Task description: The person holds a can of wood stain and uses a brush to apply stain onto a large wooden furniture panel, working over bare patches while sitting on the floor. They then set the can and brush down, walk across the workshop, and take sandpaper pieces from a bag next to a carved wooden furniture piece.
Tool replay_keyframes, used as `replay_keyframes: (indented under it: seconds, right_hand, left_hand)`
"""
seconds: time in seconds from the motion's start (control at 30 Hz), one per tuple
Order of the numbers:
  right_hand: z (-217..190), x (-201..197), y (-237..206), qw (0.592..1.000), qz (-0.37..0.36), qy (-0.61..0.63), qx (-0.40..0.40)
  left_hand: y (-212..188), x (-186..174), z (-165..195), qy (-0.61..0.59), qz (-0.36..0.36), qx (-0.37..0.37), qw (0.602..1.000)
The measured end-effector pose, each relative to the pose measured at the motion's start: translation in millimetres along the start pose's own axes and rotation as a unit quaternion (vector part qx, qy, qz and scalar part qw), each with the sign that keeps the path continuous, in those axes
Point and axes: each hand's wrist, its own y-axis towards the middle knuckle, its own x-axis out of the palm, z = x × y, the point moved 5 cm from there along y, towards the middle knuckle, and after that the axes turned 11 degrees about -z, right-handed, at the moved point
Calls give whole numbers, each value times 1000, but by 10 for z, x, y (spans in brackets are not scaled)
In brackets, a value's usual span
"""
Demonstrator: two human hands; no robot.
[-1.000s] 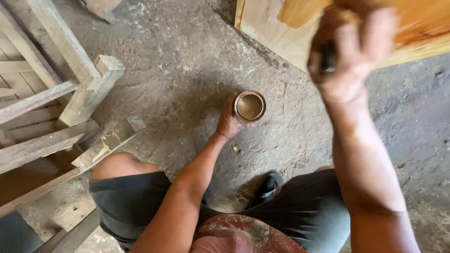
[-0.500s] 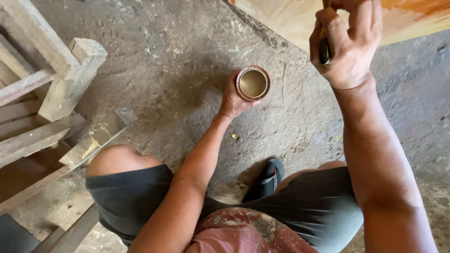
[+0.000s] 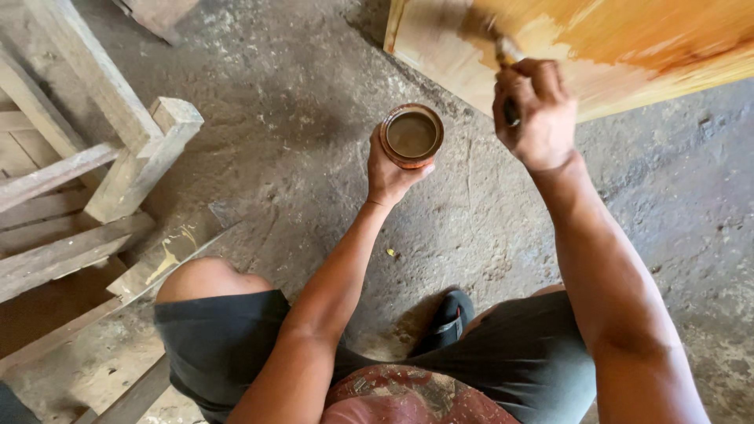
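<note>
- A wooden panel [image 3: 628, 39], part coated amber, stands on the concrete floor [image 3: 298, 118].
- The right hand [image 3: 538, 118] is fisted around a brush [image 3: 503, 55] pressed to the panel.
- The left hand [image 3: 389, 173] clasps an open tin [image 3: 411, 135] just above the floor.

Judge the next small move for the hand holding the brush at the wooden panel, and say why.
Probably a stroke toward the pale, uncoated part of the wooden panel. The right hand holds the brush against the boundary between glossy orange and bare wood, while the left hand keeps the open can close for reloading.
</note>
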Motion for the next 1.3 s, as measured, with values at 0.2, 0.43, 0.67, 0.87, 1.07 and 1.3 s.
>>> replay_keyframes:
  seconds: [0.2, 0.43, 0.67, 0.87, 1.07, 1.3]
  right_hand:
    - [-395, -845, 270, 980, 164, -98, -58]
    - [-456, 423, 481, 976, 53, -194, -80]
    - [-223, 1891, 310, 986, -93, -134, -20]
    - [-283, 2264, 355, 993, -97, -59, -15]
    - [-261, 2201, 562, 993, -97, -61, 25]
    - [-365, 2159, 410, 998, 11, -60, 27]
  left_hand:
    - [373, -389, 657, 67, 24, 105, 992]
    - [586, -1129, 1499, 124, 37, 186, 974]
    - [355, -1538, 1589, 92, 56, 148, 983]
    - [260, -1715, 1488, 78, 47, 137, 986]
    - [219, -1835, 1462, 73, 54, 134, 987]
    - [230, -1918, 1399, 95, 65, 131, 985]
